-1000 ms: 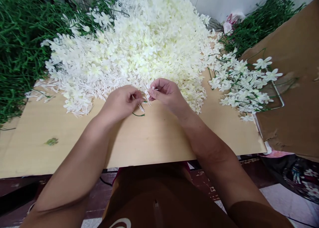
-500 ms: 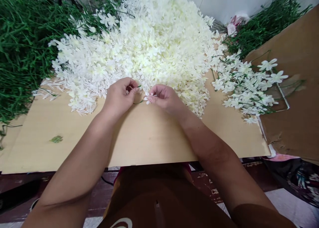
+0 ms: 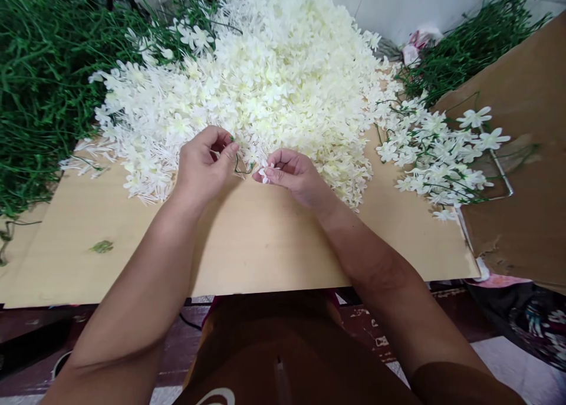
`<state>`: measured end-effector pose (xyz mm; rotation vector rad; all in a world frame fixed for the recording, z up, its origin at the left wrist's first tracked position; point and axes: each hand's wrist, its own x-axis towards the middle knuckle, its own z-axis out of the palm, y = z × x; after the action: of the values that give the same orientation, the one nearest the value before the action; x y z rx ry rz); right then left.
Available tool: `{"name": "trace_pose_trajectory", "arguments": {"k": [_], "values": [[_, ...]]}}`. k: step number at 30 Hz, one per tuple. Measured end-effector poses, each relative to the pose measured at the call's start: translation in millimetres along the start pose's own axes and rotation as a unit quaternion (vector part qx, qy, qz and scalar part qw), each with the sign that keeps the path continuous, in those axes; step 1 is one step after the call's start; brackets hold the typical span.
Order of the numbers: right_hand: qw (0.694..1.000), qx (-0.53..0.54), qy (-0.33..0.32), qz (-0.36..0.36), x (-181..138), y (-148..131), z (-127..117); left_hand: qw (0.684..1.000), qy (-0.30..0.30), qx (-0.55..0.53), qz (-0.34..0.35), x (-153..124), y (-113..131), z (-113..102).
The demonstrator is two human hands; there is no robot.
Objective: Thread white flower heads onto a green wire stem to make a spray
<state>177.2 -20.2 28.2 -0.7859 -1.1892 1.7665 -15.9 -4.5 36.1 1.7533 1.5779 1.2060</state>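
Craft workshop: heaped artificial white blossoms (image 3: 274, 81), green stems (image 3: 39, 86).

bare left grip (image 3: 201, 166) and right grip (image 3: 292, 175), brown short sleeve (image 3: 464, 387), brown top (image 3: 283, 346) with white curved mark (image 3: 216, 396)

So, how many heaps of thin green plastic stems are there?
2: a large heap at far left, a smaller heap at upper right behind the brown cardboard. More may be hidden.

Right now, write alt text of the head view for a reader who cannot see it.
Two hands work at the near edge of a pile of white artificial flowers on a pale board: the left hand pinches a thin green stem, the right hand a small white blossom. At far left lie loose green stems, at right flowered sprigs.
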Motion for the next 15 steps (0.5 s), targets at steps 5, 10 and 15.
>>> {"name": "trace_pose_trajectory", "arguments": {"k": [5, 10, 15], "values": [[0.999, 0.032, -0.001, 0.008, -0.8, -1.3, -2.6, 0.998, -0.013, -0.060, -0.022, -0.2, 3.9, -2.2], [0.996, 0.091, -0.001, 0.010, 0.9, 4.0, 0.1, 0.994, -0.009, -0.100, -0.040, 1.8, 6.5, -1.2], [0.998, 0.054, -0.021, 0.015, 5.1, 11.9, 6.2, 0.990, -0.003, -0.136, -0.034, -0.8, 9.6, -5.4]]}}
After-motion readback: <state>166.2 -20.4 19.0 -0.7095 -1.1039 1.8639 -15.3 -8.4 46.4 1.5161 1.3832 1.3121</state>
